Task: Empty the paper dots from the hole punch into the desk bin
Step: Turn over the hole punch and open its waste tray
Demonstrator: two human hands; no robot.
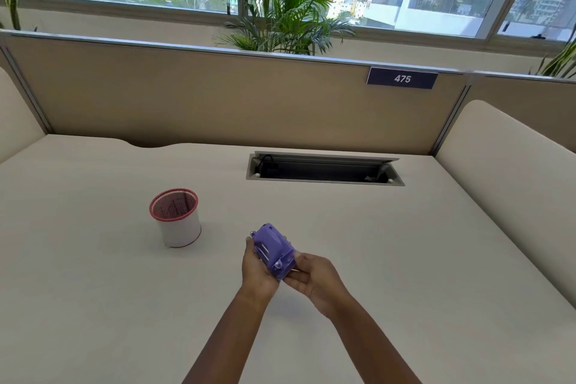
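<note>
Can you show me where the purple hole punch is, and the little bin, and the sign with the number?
purple hole punch (271,243): head view, on its top cover.
desk bin (180,229): head view, on its white side wall.
number sign (402,78): head view, on the digits 475.

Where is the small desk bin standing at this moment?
In the head view the desk bin stands upright on the desk, left of centre, apart from and to the left of the purple hole punch held in both hands.
</note>
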